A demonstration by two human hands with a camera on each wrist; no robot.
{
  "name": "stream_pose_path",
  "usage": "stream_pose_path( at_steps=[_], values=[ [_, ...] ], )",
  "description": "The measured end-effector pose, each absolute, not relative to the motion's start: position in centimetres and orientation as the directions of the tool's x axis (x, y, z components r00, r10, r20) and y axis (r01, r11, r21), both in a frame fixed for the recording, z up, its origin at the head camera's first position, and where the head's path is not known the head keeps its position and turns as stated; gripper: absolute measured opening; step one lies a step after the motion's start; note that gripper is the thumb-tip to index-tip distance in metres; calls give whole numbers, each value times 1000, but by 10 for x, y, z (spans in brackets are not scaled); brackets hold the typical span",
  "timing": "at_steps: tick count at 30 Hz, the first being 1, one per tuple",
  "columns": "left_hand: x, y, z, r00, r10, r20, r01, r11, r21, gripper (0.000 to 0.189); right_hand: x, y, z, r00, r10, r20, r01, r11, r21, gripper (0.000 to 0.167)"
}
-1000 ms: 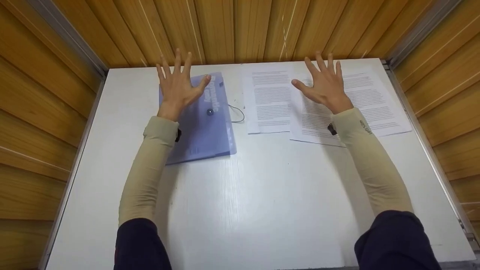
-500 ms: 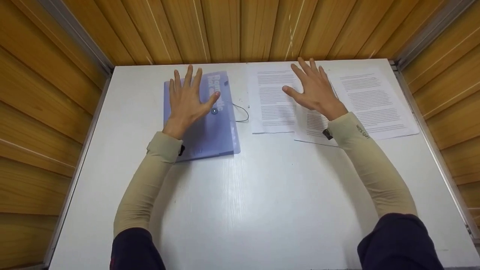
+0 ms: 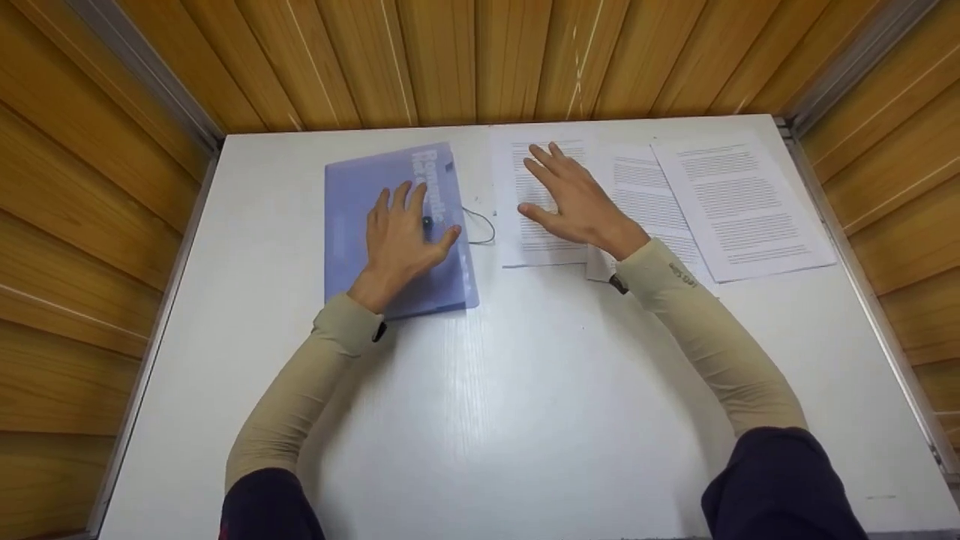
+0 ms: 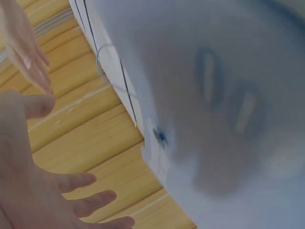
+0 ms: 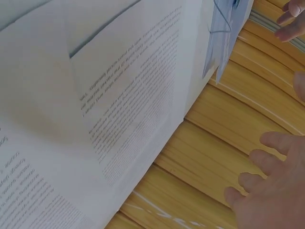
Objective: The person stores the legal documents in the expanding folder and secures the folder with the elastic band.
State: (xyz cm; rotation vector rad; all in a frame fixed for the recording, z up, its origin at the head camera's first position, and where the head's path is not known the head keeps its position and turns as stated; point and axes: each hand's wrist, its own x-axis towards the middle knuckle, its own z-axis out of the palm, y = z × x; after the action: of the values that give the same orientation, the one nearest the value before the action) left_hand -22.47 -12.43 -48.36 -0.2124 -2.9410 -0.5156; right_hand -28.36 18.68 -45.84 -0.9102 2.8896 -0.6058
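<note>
A translucent blue-purple document folder (image 3: 346,217) lies on the left half of the white table, with a dark round button (image 3: 427,222) and a thin elastic cord loop (image 3: 487,229) at its right edge. Above it hovers my left hand (image 3: 401,244), fingers spread and slightly bent, holding nothing; the left wrist view shows a gap between hand (image 4: 28,176) and folder (image 4: 238,181). My right hand (image 3: 581,202), fingers extended, is over the leftmost printed sheet (image 3: 544,251), also apart from it. Beside that sheet lie a middle sheet (image 3: 637,172) and a right sheet (image 3: 742,206), partly overlapping.
The white table (image 3: 480,420) extends in front of the folder and sheets. A wood-slat wall (image 3: 510,60) stands along its back edge, with similar walls at left (image 3: 67,262) and right (image 3: 900,187).
My left hand has drawn back toward me and slightly right over the folder. The right hand has moved left, from the middle and right sheets to above the leftmost one.
</note>
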Motion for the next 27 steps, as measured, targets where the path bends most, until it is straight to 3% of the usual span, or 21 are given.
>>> stream_pose_path(
  at_steps=[7, 18, 27],
  values=[
    [-211, -110, -501, -988, 114, 104, 140, 945, 294, 94, -279, 163, -470, -775, -630, 56, -599, 702, -385, 84],
    [-203, -92, -518, -981, 137, 139, 165, 963, 214, 79, -283, 128, -487, -705, -709, 15, -663, 652, -368, 77],
    [-202, -86, -520, -991, 96, 93, 113, 973, 201, 81, -270, 102, -500, -607, -791, 74, -769, 561, -307, 65]
  ],
)
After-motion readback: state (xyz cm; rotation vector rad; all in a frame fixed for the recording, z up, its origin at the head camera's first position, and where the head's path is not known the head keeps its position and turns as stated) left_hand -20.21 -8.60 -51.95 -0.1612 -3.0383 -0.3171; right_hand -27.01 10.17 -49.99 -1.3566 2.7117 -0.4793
